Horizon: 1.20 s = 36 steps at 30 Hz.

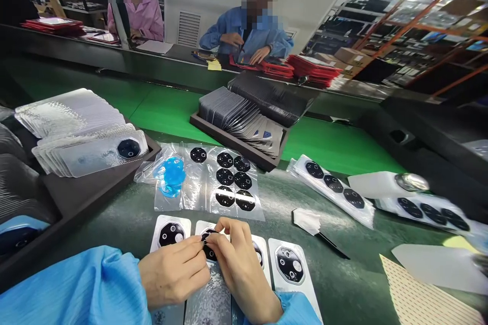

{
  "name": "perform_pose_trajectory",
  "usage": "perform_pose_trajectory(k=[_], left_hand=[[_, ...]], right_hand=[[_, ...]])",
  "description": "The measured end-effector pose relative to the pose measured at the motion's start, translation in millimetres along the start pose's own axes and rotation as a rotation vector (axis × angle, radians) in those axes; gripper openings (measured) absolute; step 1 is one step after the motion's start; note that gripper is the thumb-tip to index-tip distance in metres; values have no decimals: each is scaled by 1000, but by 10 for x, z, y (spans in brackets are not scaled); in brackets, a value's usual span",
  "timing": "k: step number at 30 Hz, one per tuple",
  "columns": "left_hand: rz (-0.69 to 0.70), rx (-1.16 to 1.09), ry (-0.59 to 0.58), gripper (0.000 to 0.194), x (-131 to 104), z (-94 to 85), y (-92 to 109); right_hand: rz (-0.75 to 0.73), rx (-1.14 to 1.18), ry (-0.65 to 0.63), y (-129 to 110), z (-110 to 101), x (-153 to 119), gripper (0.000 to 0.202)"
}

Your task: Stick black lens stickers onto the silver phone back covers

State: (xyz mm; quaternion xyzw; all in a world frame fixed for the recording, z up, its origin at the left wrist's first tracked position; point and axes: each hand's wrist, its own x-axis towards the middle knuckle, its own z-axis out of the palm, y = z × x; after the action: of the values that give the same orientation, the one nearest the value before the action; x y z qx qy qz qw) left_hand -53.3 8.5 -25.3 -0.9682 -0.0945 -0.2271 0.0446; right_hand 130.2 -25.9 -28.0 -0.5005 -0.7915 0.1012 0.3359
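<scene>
My left hand (175, 270) and my right hand (240, 264) meet over a silvery phone back panel (209, 292). Both have their fingertips pinched together at the upper left of its black lens cover (211, 253). What they pinch is too small to make out. To the left lies a similar panel with a black lens cover (171, 234), partly under my left hand. A third panel (263, 249) is mostly hidden by my right hand. At the right of the row, another panel (292, 264) has its black lens cover in full view.
A clear plastic sheet (198, 198) bears black lens covers and blue film pieces (171, 175). Trays of panels stand left (110, 172) and behind (236, 142). To the right lie a black-handled brush (331, 244), lens-cover strips (335, 188) and a white bottle (373, 184). Two people sit opposite.
</scene>
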Motion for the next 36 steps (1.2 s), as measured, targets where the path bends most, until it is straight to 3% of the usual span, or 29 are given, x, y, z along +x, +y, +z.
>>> perform_pose_trajectory(k=[7,14,20,26,33,36], left_hand=[[-19,-3,-2,15,5,-9,19],[-33,3,-3,15,12,-24,16],[-31,13,-8,17,24,-27,15],[-32,21,-5,16,27,-30,18],[-42,8,2,17,45,-39,9],[-39,10,-2,18,41,-37,10]], right_hand=[[-27,-79,-96,0,77,-28,21],[47,-56,-13,-11,-48,51,18],[-21,-115,-100,-16,34,21,18],[56,-75,-38,-18,-55,53,17],[-9,-116,-64,-4,33,50,18],[59,-16,9,25,-63,90,17]])
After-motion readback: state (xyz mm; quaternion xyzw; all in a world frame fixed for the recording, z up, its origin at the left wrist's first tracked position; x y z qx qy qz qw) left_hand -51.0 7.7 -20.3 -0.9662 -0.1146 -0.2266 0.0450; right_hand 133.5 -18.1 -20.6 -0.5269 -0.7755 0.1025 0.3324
